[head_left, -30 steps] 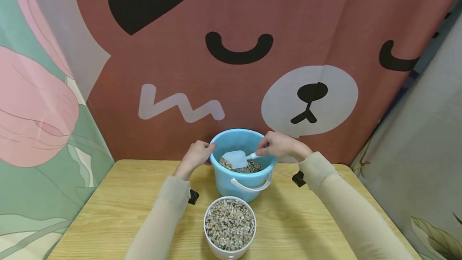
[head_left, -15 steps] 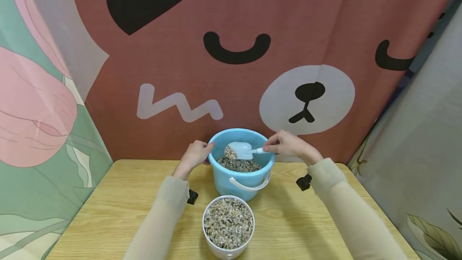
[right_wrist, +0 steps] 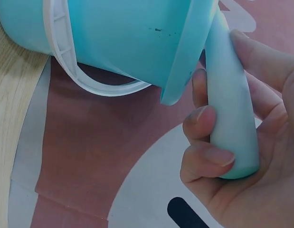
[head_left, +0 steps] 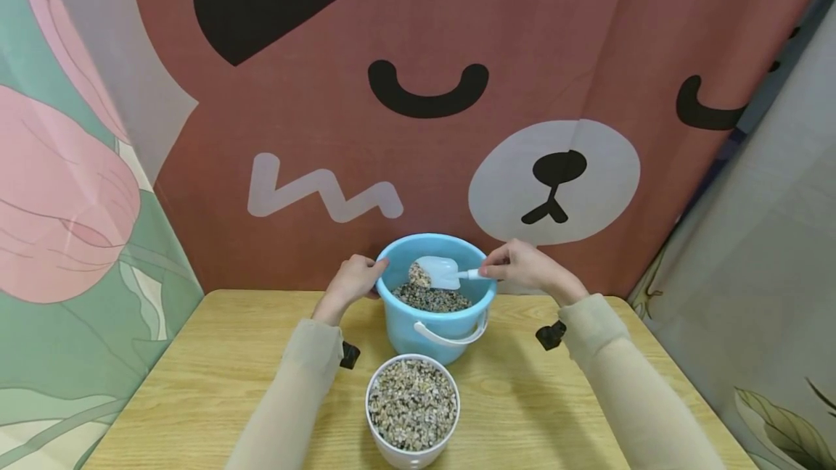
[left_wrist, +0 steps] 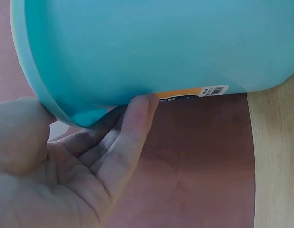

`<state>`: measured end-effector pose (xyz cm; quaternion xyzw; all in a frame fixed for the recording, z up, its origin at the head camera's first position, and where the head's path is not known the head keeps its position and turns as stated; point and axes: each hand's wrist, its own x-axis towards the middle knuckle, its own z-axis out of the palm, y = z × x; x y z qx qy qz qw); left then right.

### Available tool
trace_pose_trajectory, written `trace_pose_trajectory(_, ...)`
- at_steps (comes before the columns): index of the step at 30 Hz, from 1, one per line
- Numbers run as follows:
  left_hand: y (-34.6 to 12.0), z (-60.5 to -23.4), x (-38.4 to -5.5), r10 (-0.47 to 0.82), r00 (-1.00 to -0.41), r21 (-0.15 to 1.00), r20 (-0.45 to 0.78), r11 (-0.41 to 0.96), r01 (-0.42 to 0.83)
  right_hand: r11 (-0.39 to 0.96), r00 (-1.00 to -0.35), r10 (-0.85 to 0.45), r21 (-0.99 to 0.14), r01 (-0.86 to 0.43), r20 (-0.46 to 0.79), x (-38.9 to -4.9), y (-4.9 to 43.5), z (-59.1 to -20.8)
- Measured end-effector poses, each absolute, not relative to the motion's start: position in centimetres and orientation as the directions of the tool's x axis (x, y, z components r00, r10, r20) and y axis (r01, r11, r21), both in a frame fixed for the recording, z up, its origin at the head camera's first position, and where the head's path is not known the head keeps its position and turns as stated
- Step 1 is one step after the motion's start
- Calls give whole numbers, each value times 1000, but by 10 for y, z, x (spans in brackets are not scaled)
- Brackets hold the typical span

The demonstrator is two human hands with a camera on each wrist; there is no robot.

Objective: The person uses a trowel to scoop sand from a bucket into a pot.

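Observation:
A light blue bucket (head_left: 418, 332) with a white handle stands upright on the table, a layer of mixed gravel (head_left: 434, 299) inside. My left hand (head_left: 353, 280) grips its left rim; in the left wrist view the thumb (left_wrist: 21, 135) lies at the rim and the fingers (left_wrist: 128, 137) press the outer wall. My right hand (head_left: 525, 267) holds a pale blue scoop (head_left: 440, 272) by its handle, fingers curled round it in the right wrist view. The scoop is over the gravel inside the bucket, with some gravel at its left end.
Nearer the front stands a white pail (head_left: 411, 455) filled to about its rim with similar gravel. The wooden table (head_left: 261, 354) meets a printed curtain (head_left: 294, 252) right behind the bucket. The bucket's white handle (head_left: 451, 339) hangs down at the front right.
The scoop has risen from the gravel and shifted slightly right, and gravel now shows at its left end. My right hand moved right with it; the left hand stays on the rim.

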<state>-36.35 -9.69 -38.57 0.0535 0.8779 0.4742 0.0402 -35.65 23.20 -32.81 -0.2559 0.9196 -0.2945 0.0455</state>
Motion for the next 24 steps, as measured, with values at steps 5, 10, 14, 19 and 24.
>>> trace_pose_trajectory(5, -102, -387, -360, 151, -988, 864, -13, 499, 65, 686, -863, -499, -569, -453, 85, -353, 233, -328)
trace_pose_trajectory(10, -111, -388, -347, 117, -993, 895, 32, 438, 80, 680, -867, -487, -577, -452, 106, -344, 234, -323)
trace_pose_trajectory(14, -119, -392, -325, 100, -993, 899, 58, 427, 95, 663, -866, -487, -595, -454, 118, -332, 236, -317)
trace_pose_trajectory(19, -126, -400, -290, 154, -987, 897, 48, 427, 110, 674, -871, -479, -592, -442, 105, -313, 237, -312)
trace_pose_trajectory(24, -130, -409, -257, 310, -951, 889, 22, 429, 160, 688, -869, -479, -562, -458, 122, -289, 236, -311)
